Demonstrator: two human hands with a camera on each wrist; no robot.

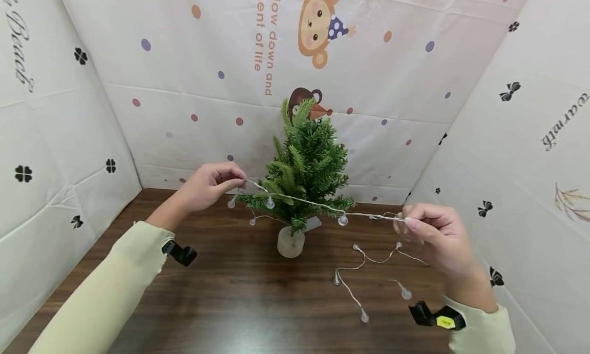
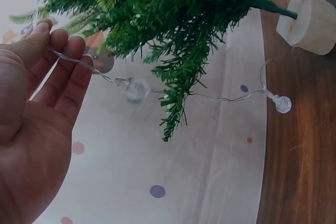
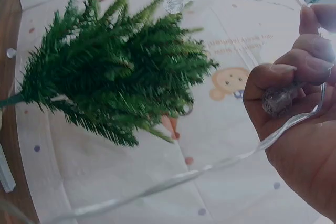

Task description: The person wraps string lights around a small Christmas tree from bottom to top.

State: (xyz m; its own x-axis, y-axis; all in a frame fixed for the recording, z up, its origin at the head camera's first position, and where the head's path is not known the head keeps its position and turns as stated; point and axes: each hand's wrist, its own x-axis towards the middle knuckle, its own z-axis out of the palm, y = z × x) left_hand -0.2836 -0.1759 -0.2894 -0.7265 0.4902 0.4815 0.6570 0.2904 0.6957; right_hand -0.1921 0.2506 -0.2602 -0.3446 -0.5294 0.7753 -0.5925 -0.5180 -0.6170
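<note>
A string of lights (image 1: pixel 306 202) with clear round bulbs stretches across the front of a small green artificial Christmas tree (image 1: pixel 309 159). My left hand (image 1: pixel 213 186) pinches the wire between thumb and fingertips at the tree's left. At the right my right hand (image 1: pixel 435 233) grips the other end of this span, thumb on top. In the right wrist view a bulb (image 3: pixel 278 100) sits against the curled fingers of that hand, and the wire runs across the palm. From the left hand more wire hangs past a lower branch, with a bulb (image 2: pixel 137 91) on it.
The tree stands in a pale round wooden base (image 1: pixel 291 242) on the dark wooden table (image 1: pixel 258 303). Loose string with several bulbs (image 1: pixel 336 278) lies at the front right. Behind the base is a small clear-white piece (image 1: pixel 313 224). Printed cloth walls (image 1: pixel 184 98) enclose the table.
</note>
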